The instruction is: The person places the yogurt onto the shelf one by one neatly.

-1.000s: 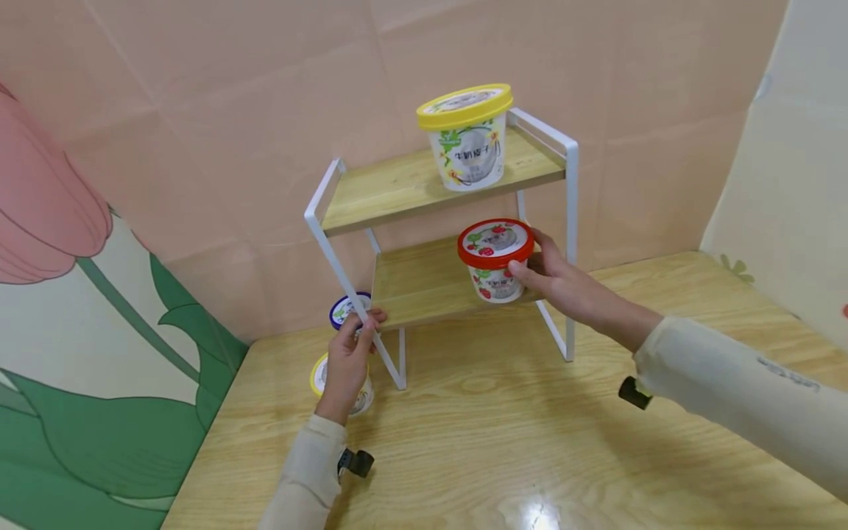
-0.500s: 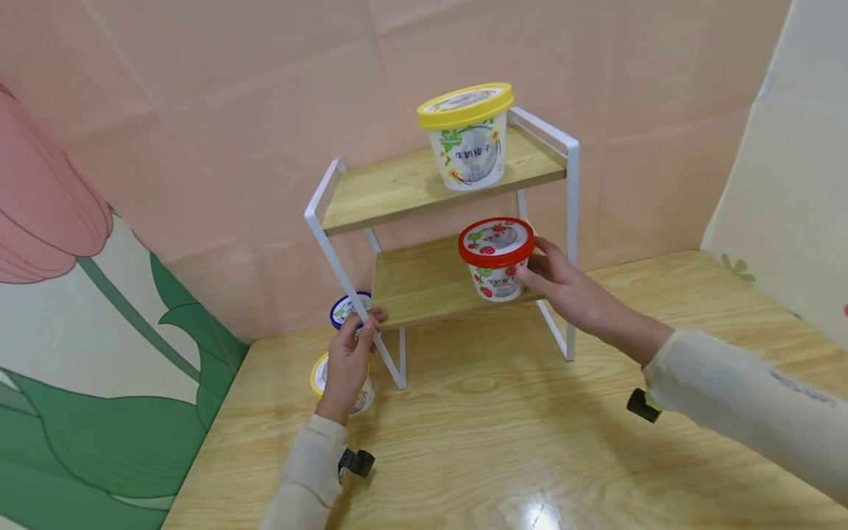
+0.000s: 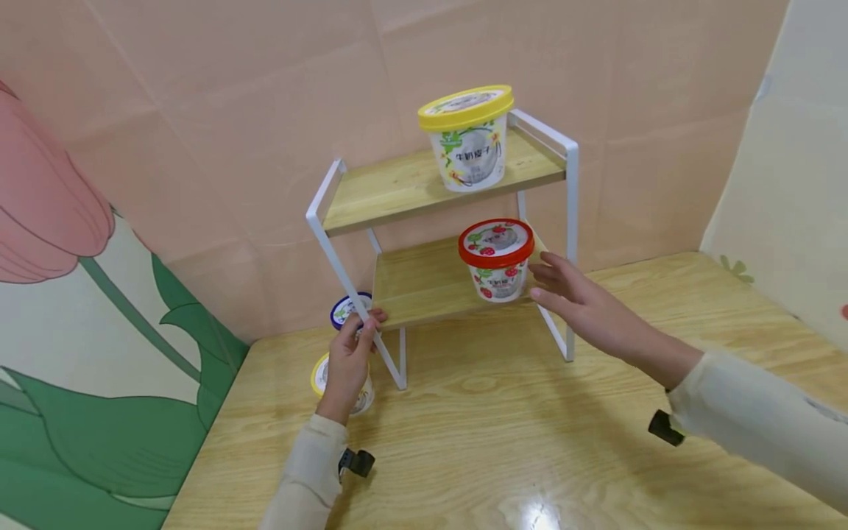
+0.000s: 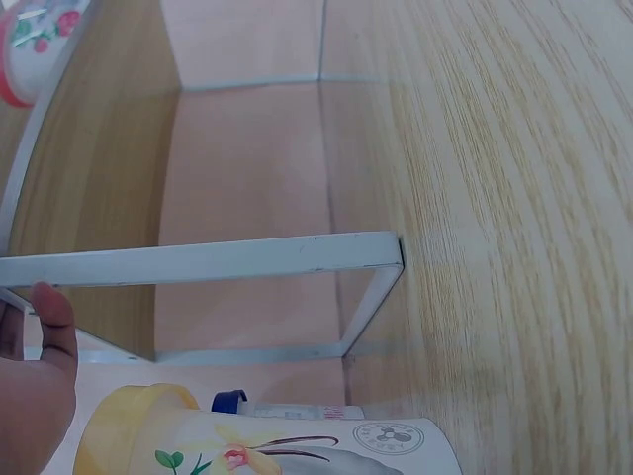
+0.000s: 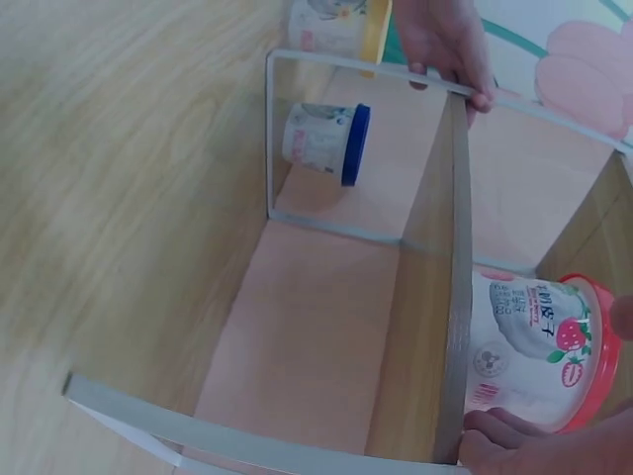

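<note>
A red-lidded ice cream tub (image 3: pixel 498 278) with strawberry print stands upright near the right end of the lower board of a two-tier shelf rack (image 3: pixel 424 283). My right hand (image 3: pixel 583 305) is just right of this tub, its fingers loosely spread and a small gap showing in the head view. In the right wrist view, fingertips (image 5: pixel 495 430) are close to the tub's base at the board edge. My left hand (image 3: pixel 346 364) pinches the rack's white left leg where it meets the lower board. On the upper board stands a yellow-lidded tub (image 3: pixel 472 151).
Left of the rack, on the wooden table (image 3: pixel 503 427), are a blue-lidded tub (image 3: pixel 343 309) and another yellow-lidded tub (image 3: pixel 321 374), partly behind my left hand. A pink backdrop (image 3: pixel 232 147) rises directly behind the rack.
My right hand has let go of the red-lidded tub and drawn back slightly to the right. The tub stays in place, and the left hand has kept its hold on the rack.
</note>
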A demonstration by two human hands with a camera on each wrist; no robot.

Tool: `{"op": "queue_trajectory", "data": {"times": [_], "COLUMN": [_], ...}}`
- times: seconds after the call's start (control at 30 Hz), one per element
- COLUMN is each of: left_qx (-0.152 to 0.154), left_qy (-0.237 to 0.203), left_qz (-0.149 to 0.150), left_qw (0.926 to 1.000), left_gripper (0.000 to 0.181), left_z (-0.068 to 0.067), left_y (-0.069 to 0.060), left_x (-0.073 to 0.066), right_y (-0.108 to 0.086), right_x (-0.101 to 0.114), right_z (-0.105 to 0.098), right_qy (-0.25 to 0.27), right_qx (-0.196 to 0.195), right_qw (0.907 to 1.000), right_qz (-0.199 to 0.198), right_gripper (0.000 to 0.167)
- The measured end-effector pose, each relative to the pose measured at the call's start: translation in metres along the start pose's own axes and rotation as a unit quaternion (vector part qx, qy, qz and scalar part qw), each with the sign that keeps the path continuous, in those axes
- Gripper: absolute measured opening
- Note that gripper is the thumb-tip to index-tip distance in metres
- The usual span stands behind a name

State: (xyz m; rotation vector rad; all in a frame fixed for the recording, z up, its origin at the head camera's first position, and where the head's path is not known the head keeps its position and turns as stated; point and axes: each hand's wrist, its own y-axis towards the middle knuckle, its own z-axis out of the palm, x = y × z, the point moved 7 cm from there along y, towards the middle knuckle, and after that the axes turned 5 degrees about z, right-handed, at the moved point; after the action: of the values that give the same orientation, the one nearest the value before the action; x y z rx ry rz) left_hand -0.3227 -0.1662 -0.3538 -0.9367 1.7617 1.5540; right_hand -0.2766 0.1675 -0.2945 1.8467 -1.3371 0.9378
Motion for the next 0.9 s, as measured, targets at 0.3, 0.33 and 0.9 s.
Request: {"op": "queue_trajectory", "data": {"times": [0.3, 0.33, 0.9], "left_qx": [0.004, 0.004, 0.004], "left_qy": [-0.002, -0.005, -0.029], "left_qz": [-0.010, -0.011, -0.008], "left_qw": [0.9999, 0.9999, 0.9995], "left_gripper": [0.028, 0.028, 0.023], "left_z": [0.000, 0.000, 0.001], "left_y": [-0.001, -0.001, -0.002], "left_x": [0.002, 0.002, 0.001], "right_y": [-0.013, -0.014, -0.005], "right_x": [-0.019, -0.022, -0.037], "right_z": [-0.027, -0.031, -0.042], "right_qy": [0.005, 0.013, 0.100], "right_qx": [-0.138, -0.152, -0.180], "right_qw": [0.9898, 0.9876, 0.9733], "right_qz": [-0.035, -0.037, -0.100], "right_gripper": [0.029, 0.027, 0.026]}}
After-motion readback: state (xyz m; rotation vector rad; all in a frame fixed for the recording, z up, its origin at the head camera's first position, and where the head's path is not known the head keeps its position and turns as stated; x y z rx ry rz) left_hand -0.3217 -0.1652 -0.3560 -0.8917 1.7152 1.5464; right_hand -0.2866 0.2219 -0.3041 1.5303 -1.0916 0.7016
